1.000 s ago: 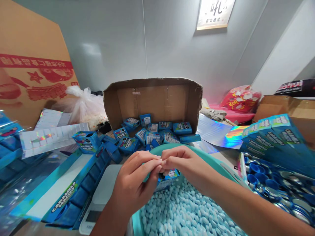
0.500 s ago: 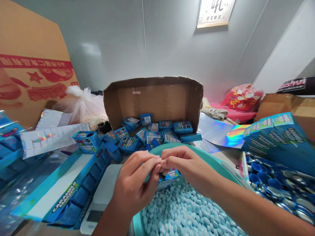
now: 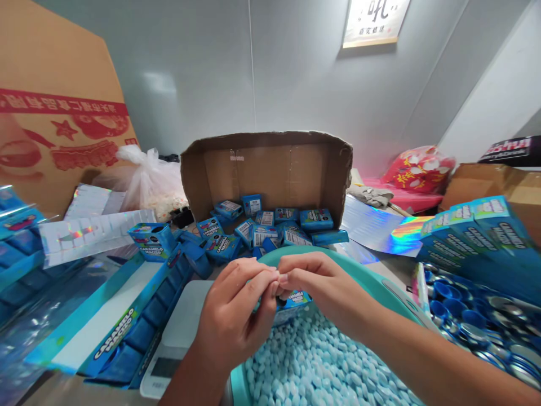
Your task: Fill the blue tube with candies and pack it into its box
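My left hand [image 3: 243, 301] and my right hand [image 3: 323, 279] meet over a tub, fingers bent and fingertips pressed together. Between and beneath them is a small blue candy box [image 3: 295, 299] with a printed front, partly covered by the fingers. Both hands appear closed on its upper part; what exactly the fingertips pinch is hidden. Under the box, many pale blue candies [image 3: 321, 358] fill the turquoise tub [image 3: 359, 270]. Left of my left wrist lies a white digital scale [image 3: 188, 316].
Behind the tub, a cardboard carton [image 3: 266, 175] lies on its side with several blue boxes [image 3: 224, 248] at its mouth. A long display tray [image 3: 122, 327] is at left. At right stand folded display boxes [image 3: 473, 237] beside a container of blue and silver tins [image 3: 473, 321].
The whole view has shifted slightly, with things sitting a little farther right. Both hands keep almost the same pinched pose over the candy box.
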The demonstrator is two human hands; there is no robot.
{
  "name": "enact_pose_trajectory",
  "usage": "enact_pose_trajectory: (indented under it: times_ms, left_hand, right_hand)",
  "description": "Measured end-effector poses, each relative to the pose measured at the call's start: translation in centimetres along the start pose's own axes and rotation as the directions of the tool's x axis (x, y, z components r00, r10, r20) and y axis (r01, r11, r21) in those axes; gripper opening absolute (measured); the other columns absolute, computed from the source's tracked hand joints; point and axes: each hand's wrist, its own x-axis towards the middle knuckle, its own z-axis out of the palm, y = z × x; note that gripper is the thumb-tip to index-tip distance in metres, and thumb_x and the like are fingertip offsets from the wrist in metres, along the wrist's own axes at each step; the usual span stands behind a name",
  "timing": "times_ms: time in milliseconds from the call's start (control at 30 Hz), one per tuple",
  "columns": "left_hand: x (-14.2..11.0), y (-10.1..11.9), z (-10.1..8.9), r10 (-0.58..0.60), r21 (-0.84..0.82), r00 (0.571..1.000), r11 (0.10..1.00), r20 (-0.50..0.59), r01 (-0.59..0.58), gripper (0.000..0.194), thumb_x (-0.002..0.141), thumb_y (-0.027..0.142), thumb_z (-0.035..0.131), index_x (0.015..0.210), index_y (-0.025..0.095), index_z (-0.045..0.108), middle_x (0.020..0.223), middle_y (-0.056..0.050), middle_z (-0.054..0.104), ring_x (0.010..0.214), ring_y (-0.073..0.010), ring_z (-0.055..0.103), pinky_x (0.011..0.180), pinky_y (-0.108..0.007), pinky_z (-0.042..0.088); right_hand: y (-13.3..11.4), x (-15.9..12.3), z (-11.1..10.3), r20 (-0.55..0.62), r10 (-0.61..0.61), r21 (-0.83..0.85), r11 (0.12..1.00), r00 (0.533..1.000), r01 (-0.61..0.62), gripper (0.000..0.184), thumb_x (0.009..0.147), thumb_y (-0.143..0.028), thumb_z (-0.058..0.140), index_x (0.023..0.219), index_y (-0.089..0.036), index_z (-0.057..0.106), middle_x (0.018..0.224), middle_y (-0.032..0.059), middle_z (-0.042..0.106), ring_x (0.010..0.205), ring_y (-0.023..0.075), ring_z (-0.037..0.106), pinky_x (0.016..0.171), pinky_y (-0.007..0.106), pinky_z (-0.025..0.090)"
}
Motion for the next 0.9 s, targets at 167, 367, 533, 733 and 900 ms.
enact_pose_trajectory:
  times_ms: [167, 367, 533, 733, 900]
  left_hand:
    - [0.20, 0.20, 0.01, -0.005, -0.009, 1.000, 1.000, -0.012, 0.005, 0.022, 0.085, 0.002, 0.059, 0.103, 0.014, 0.065, 0.097, -0.006, 0.069, 0.092, -0.0170, 0.063, 0.089, -0.034, 0.055]
    - [0.23, 0.38, 0.04, -0.023, -0.033, 0.999, 0.999, -0.028, 0.022, 0.021, 0.086, 0.002, 0.060, 0.102, 0.014, 0.065, 0.096, -0.005, 0.069, 0.092, -0.0158, 0.062, 0.088, -0.031, 0.054]
    - [0.43, 0.38, 0.19, -0.052, -0.061, 0.998, 0.997, -0.023, 0.050, 0.019, 0.086, 0.001, 0.060, 0.100, 0.013, 0.065, 0.095, -0.005, 0.068, 0.092, -0.0144, 0.062, 0.085, -0.028, 0.052]
    - [0.35, 0.58, 0.10, -0.114, -0.146, 0.994, 0.983, -0.007, 0.111, 0.020, 0.086, 0.001, 0.059, 0.100, 0.013, 0.066, 0.094, -0.005, 0.067, 0.089, -0.0137, 0.061, 0.079, -0.026, 0.052]
    - [0.31, 0.58, 0.10, -0.139, -0.204, 0.990, 0.969, 0.010, 0.139, 0.019, 0.088, 0.001, 0.057, 0.099, 0.012, 0.067, 0.093, -0.005, 0.066, 0.087, -0.0126, 0.061, 0.077, -0.025, 0.052]
  right_hand:
    - [0.14, -0.12, 0.06, 0.004, 0.001, -0.008, 1.000, 1.000, -0.001, 0.016, 0.076, -0.022, 0.060, 0.061, -0.017, 0.063, 0.063, -0.0004, 0.054, 0.067, 0.0146, 0.048, 0.065, 0.027, 0.036]
    - [-0.13, -0.28, 0.15, 0.011, -0.005, -0.033, 0.999, 1.000, 0.005, 0.019, 0.078, -0.020, 0.058, 0.059, -0.018, 0.059, 0.062, -0.0015, 0.050, 0.066, 0.0139, 0.044, 0.063, 0.027, 0.034]
    - [0.13, -0.30, 0.05, 0.006, -0.022, -0.026, 0.999, 1.000, 0.022, 0.019, 0.078, -0.021, 0.059, 0.060, -0.018, 0.060, 0.061, -0.0021, 0.050, 0.065, 0.0135, 0.044, 0.062, 0.027, 0.034]
    - [0.06, -0.35, 0.05, 0.002, -0.034, -0.007, 0.999, 0.999, 0.034, 0.019, 0.078, -0.020, 0.059, 0.059, -0.018, 0.060, 0.060, -0.0021, 0.052, 0.064, 0.0133, 0.045, 0.061, 0.026, 0.034]
    - [-0.29, -0.32, 0.14, -0.003, -0.035, -0.030, 0.999, 0.999, 0.035, 0.019, 0.077, -0.022, 0.060, 0.058, -0.017, 0.059, 0.061, -0.0016, 0.052, 0.064, 0.0138, 0.046, 0.062, 0.026, 0.035]
